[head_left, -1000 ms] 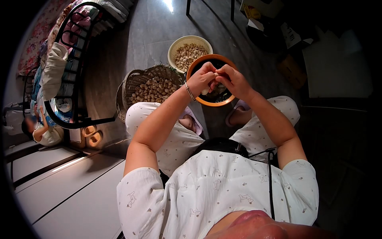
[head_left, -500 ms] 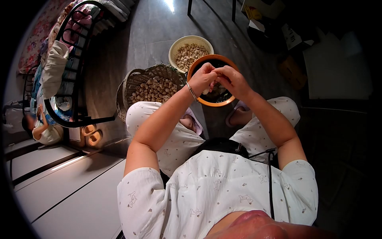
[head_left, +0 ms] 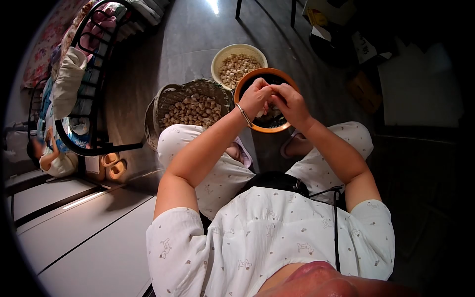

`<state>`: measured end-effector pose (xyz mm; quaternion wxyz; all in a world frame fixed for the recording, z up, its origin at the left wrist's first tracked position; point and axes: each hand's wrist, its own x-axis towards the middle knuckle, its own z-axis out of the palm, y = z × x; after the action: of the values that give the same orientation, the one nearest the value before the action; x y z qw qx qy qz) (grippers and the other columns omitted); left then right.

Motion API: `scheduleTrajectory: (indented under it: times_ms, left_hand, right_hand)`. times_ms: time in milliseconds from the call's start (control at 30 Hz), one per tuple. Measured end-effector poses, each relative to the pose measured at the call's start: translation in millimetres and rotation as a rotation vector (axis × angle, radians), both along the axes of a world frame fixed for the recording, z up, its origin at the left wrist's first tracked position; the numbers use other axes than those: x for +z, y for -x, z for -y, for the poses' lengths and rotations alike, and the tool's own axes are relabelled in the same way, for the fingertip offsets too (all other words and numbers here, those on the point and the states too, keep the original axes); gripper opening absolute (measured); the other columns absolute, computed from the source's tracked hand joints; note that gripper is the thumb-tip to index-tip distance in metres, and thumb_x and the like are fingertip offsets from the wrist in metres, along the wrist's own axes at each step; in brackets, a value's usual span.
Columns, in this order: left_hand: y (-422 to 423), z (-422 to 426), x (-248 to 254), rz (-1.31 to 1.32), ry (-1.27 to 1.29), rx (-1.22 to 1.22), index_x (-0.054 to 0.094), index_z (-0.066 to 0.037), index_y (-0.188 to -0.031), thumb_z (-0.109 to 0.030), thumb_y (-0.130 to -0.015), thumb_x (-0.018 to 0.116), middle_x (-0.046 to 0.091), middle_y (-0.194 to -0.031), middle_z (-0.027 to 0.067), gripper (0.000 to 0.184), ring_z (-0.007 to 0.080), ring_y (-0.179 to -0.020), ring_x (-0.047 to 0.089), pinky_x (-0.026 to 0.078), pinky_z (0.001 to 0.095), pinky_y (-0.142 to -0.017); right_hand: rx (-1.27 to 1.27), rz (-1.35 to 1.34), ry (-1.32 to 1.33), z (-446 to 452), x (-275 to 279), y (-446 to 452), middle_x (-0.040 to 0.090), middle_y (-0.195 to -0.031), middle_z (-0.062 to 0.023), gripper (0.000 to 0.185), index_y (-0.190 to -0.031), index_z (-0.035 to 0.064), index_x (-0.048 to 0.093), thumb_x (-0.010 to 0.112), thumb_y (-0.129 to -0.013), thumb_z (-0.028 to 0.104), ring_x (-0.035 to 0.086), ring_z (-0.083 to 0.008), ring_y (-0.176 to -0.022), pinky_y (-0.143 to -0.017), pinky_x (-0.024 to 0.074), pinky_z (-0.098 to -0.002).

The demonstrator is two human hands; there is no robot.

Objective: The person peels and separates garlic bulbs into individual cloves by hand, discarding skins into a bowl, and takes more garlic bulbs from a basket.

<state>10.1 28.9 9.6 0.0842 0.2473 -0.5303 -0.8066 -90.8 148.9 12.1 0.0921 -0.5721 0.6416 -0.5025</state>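
Over the orange-rimmed bowl, my left hand and my right hand meet with fingertips pressed together. A small pale piece, perhaps garlic, shows under the fingers of my left hand. What my right fingertips pinch is hidden. Dark contents and pale scraps lie inside the orange bowl. Behind it to the left stands a cream bowl of small pale cloves. A woven basket holding whole bulbs sits left of my left forearm.
A black metal bed frame with bedding stands at the left, and another person sits beyond it. Tan slippers lie near the white cabinet. Boxes are at the upper right. My knees flank the orange bowl.
My left wrist has shifted slightly right and its bracelet has turned. The fingers of both hands have moved a little over the orange bowl, still together.
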Motion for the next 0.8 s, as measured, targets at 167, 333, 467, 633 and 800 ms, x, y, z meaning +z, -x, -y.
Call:
scheduleTrajectory:
  times_ms: [167,333,467,633,800]
  left_hand:
    - [-1.6,5.1,-1.9,-0.047,-0.181,-0.002,0.047,-0.005,-0.092,-0.017,-0.09,0.05,0.051,-0.057,0.0017,0.012,0.0103,-0.041,0.049,0.042,0.0227,-0.037]
    - [-0.7,6.7,-5.0,-0.094,0.0,-0.003,0.048,-0.002,-0.099,-0.021,-0.093,0.054,0.054,-0.068,0.0024,0.02,0.0079,-0.049,0.052,0.044,0.0211,-0.042]
    - [0.5,5.1,-5.4,-0.062,0.115,-0.008,0.048,-0.001,-0.098,-0.019,-0.093,0.053,0.055,-0.073,0.0028,0.019,0.0071,-0.052,0.052,0.045,0.0215,-0.044]
    - [0.3,5.3,-6.0,-0.059,0.186,-0.053,0.047,-0.001,-0.099,-0.015,-0.092,0.05,0.054,-0.073,0.0029,0.015,0.0079,-0.051,0.051,0.045,0.0222,-0.043]
    - [-1.4,-1.9,2.2,-0.025,0.253,-0.027,0.045,-0.002,-0.099,-0.016,-0.092,0.045,0.051,-0.07,0.0026,0.016,0.0085,-0.049,0.049,0.043,0.0225,-0.042]
  right_hand:
    - [-0.011,0.176,-0.031,2.2,0.4,4.4,0.059,-0.088,-0.0092,0.021,-0.106,0.0026,0.058,0.059,-0.087,0.01,0.059,-0.0188,-0.076,-0.068,0.0472,-0.027]
    - [0.038,0.412,-0.14,2.9,1.1,6.4,0.059,-0.088,-0.0048,0.02,-0.109,0.0031,0.055,0.055,-0.091,0.013,0.057,-0.0099,-0.076,-0.068,0.0467,-0.0221]
    - [0.097,0.46,-0.141,2.4,1.7,7.0,0.058,-0.087,-0.0044,0.018,-0.109,0.0028,0.052,0.053,-0.092,0.011,0.056,-0.0093,-0.076,-0.069,0.0464,-0.0222]
    - [0.079,0.317,-0.161,-1.2,8.3,8.1,0.059,-0.088,-0.0064,0.016,-0.107,0.0026,0.052,0.053,-0.092,0.01,0.058,-0.0121,-0.078,-0.07,0.047,-0.0249]
    - [0.075,0.256,-0.1,-1.4,4.6,6.4,0.059,-0.09,-0.0096,0.017,-0.106,0.0027,0.052,0.055,-0.091,0.01,0.059,-0.0173,-0.079,-0.071,0.0476,-0.0279]
